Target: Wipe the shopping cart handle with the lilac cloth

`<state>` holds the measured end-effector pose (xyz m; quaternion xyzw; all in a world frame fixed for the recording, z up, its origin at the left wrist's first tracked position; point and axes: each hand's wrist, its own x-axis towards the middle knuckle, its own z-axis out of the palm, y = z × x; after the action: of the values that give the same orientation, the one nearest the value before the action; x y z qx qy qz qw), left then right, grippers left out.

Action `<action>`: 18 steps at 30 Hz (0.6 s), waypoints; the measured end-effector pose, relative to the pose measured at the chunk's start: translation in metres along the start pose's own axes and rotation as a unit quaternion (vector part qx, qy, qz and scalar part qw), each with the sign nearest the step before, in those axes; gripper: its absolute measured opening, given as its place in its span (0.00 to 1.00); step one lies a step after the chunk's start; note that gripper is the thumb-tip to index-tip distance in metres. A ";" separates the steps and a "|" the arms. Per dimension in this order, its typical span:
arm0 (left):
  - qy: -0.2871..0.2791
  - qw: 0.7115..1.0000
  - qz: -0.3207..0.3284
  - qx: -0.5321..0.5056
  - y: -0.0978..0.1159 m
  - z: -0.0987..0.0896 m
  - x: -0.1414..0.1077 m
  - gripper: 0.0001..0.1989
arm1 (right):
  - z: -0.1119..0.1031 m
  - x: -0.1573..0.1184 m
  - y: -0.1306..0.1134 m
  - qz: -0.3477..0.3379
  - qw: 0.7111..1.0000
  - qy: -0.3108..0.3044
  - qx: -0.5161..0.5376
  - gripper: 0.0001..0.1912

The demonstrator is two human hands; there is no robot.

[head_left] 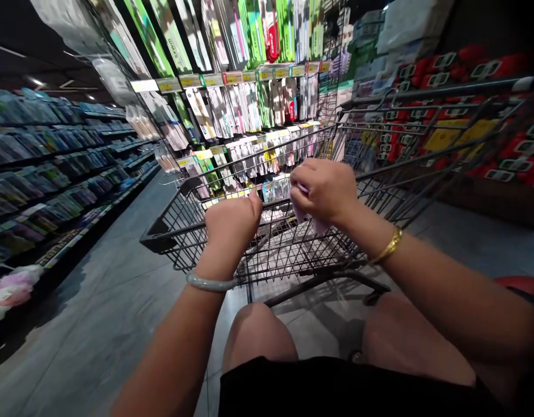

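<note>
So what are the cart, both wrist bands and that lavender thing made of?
Cart: probably dark metal, given the thin crossing wires. Left-wrist bangle: smooth, glossy grey, perhaps stone or glass. Right-wrist bracelet: likely gold-coloured metal, from its yellow shine. Lavender thing: perhaps soft cloth, as it hangs loosely, though the right hand hides much.

Room above cart [271, 255], display rack [249, 76] beyond

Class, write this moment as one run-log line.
left hand: at black wire shopping cart, fingers hidden | right hand: closed on soft-looking lilac item
</note>
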<state>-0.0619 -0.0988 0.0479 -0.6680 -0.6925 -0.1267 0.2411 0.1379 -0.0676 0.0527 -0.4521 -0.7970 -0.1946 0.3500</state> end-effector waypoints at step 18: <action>-0.044 0.999 0.023 -0.022 0.007 -0.005 0.004 0.35 | -0.003 0.000 0.081 0.084 0.996 0.015 -0.006 0.16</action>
<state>-0.0538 -0.0971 0.0526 -0.6936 -0.6842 -0.1064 0.1987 0.2089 -0.0276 0.0536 -0.5168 -0.7493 -0.1762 0.3747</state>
